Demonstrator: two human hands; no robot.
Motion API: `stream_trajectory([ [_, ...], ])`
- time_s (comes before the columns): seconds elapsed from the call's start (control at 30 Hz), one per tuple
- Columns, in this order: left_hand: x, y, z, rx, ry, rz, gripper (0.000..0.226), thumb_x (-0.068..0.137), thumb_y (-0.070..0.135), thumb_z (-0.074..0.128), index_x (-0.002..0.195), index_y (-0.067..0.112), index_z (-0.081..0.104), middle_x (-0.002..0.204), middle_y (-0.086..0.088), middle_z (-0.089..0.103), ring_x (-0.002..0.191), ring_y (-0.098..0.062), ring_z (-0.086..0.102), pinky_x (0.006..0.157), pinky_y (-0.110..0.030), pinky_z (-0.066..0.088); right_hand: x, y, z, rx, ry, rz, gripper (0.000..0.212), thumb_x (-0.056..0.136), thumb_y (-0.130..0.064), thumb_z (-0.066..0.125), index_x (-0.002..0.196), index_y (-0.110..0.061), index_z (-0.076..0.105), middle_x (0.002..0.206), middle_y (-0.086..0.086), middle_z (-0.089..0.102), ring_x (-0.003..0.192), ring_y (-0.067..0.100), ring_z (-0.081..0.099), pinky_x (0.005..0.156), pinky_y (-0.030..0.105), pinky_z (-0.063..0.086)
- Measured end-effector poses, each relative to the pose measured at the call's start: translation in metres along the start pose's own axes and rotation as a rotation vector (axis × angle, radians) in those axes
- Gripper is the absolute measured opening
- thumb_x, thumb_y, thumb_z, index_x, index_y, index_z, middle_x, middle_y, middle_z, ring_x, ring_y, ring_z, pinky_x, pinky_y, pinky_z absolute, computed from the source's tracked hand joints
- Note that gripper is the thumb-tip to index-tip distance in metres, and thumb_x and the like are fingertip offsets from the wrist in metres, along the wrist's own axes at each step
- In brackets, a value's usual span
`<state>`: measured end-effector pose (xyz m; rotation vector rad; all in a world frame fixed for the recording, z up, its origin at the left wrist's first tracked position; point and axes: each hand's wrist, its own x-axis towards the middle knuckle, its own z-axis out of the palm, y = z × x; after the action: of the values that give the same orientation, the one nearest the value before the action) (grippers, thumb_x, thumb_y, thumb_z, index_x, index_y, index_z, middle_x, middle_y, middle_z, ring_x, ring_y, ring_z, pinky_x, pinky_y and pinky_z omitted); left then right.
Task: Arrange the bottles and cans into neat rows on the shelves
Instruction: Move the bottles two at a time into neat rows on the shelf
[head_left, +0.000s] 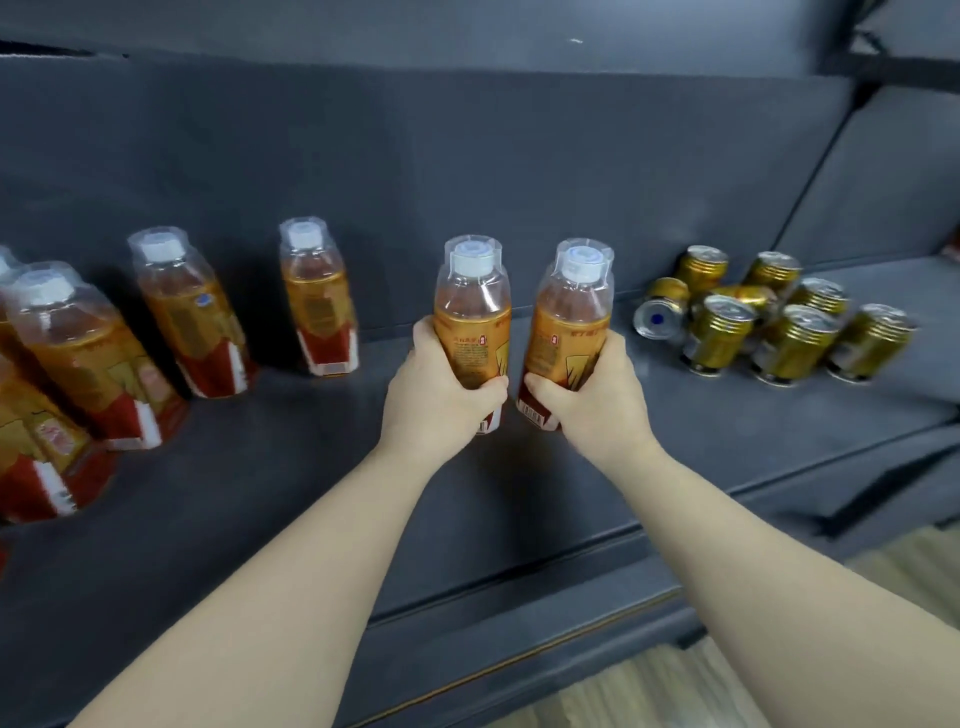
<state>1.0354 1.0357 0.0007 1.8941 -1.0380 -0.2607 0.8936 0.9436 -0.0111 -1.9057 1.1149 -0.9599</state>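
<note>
Each hand, left (439, 387) and right (597, 395), wraps its fingers around a clear plastic tea bottle on the matte grey shelf (311, 493). Ribbed gold cans (769, 322), slightly blurred, cluster right of the bottles.

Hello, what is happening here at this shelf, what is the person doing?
A person is sorting drinks on a dark shelf. The left hand grips one tea bottle and the right hand grips another tea bottle, both upright, side by side. More bottles stand loosely spaced to the left. The gold cans on the right form an untidy cluster, and one lies on its side.
</note>
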Motion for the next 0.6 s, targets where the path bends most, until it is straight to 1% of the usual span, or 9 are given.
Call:
stream_trajectory([
  [0.1, -0.003, 0.029, 0.032, -0.018, -0.08, 0.04, 0.074, 0.078, 0.042, 0.08, 0.133, 0.027, 0.033, 0.115, 0.008, 0.057, 0.106, -0.017, 0.06, 0.087, -0.033, 0.053, -0.006, 0.015, -0.042, -0.019, 0.086, 0.04, 0.065, 0.078, -0.041, 0.081, 0.127, -0.029, 0.04, 0.122, -0.008, 0.058, 0.108, 0.012, 0.058, 0.083, 0.026, 0.051],
  [0.17, -0.008, 0.049, 0.055, -0.018, -0.136, 0.073, 0.071, 0.077, 0.042, 0.079, 0.13, 0.029, 0.034, 0.114, 0.007, 0.058, 0.103, -0.017, 0.06, 0.086, -0.037, 0.055, -0.013, 0.024, -0.072, -0.022, 0.131, 0.081, 0.062, 0.079, -0.039, 0.082, 0.124, -0.032, 0.038, 0.119, -0.01, 0.058, 0.106, 0.011, 0.057, 0.085, 0.028, 0.052],
  [0.23, -0.015, 0.07, 0.079, -0.008, -0.201, 0.106, 0.069, 0.077, 0.044, 0.079, 0.126, 0.03, 0.033, 0.113, 0.007, 0.058, 0.102, -0.019, 0.06, 0.086, -0.04, 0.056, -0.02, 0.035, -0.102, -0.015, 0.168, 0.116, 0.062, 0.079, -0.038, 0.082, 0.121, -0.036, 0.037, 0.115, -0.013, 0.058, 0.105, 0.011, 0.058, 0.086, 0.031, 0.054],
  [0.3, -0.023, 0.091, 0.103, -0.014, -0.257, 0.131, 0.067, 0.077, 0.045, 0.078, 0.124, 0.031, 0.033, 0.114, 0.006, 0.058, 0.103, -0.02, 0.061, 0.087, -0.043, 0.057, -0.028, 0.047, -0.133, -0.017, 0.205, 0.157, 0.061, 0.078, -0.039, 0.081, 0.12, -0.037, 0.037, 0.112, -0.014, 0.059, 0.103, 0.011, 0.059, 0.085, 0.032, 0.054],
  [0.37, -0.035, 0.112, 0.127, -0.029, -0.303, 0.166, 0.066, 0.078, 0.044, 0.078, 0.124, 0.032, 0.032, 0.111, 0.008, 0.057, 0.102, -0.02, 0.061, 0.086, -0.041, 0.057, -0.038, 0.06, -0.164, -0.033, 0.254, 0.196, 0.061, 0.079, -0.039, 0.08, 0.123, -0.035, 0.038, 0.112, -0.013, 0.059, 0.101, 0.012, 0.059, 0.082, 0.03, 0.053],
  [0.47, -0.054, 0.142, 0.164, -0.055, -0.367, 0.223, 0.072, 0.077, 0.041, 0.079, 0.132, 0.032, 0.032, 0.112, 0.009, 0.056, 0.103, -0.019, 0.06, 0.084, -0.037, 0.056, -0.053, 0.081, -0.209, -0.065, 0.332, 0.241, 0.059, 0.078, -0.04, 0.08, 0.12, -0.034, 0.039, 0.106, -0.013, 0.06, 0.097, 0.011, 0.06, 0.075, 0.027, 0.051],
  [0.53, -0.068, 0.162, 0.188, -0.06, -0.411, 0.256, 0.072, 0.077, 0.043, 0.079, 0.131, 0.034, 0.032, 0.114, 0.011, 0.056, 0.105, -0.019, 0.06, 0.085, -0.036, 0.055, -0.064, 0.097, -0.238, -0.086, 0.377, 0.266, 0.058, 0.077, -0.041, 0.08, 0.117, -0.034, 0.039, 0.103, -0.015, 0.059, 0.095, 0.011, 0.06, 0.074, 0.028, 0.05],
  [0.6, -0.083, 0.181, 0.212, -0.07, -0.46, 0.289, 0.072, 0.076, 0.044, 0.079, 0.13, 0.035, 0.033, 0.114, 0.011, 0.057, 0.106, -0.019, 0.06, 0.086, -0.037, 0.054, -0.074, 0.114, -0.266, -0.108, 0.418, 0.302, 0.058, 0.077, -0.04, 0.08, 0.119, -0.031, 0.041, 0.104, -0.012, 0.061, 0.095, 0.013, 0.06, 0.074, 0.03, 0.049],
])
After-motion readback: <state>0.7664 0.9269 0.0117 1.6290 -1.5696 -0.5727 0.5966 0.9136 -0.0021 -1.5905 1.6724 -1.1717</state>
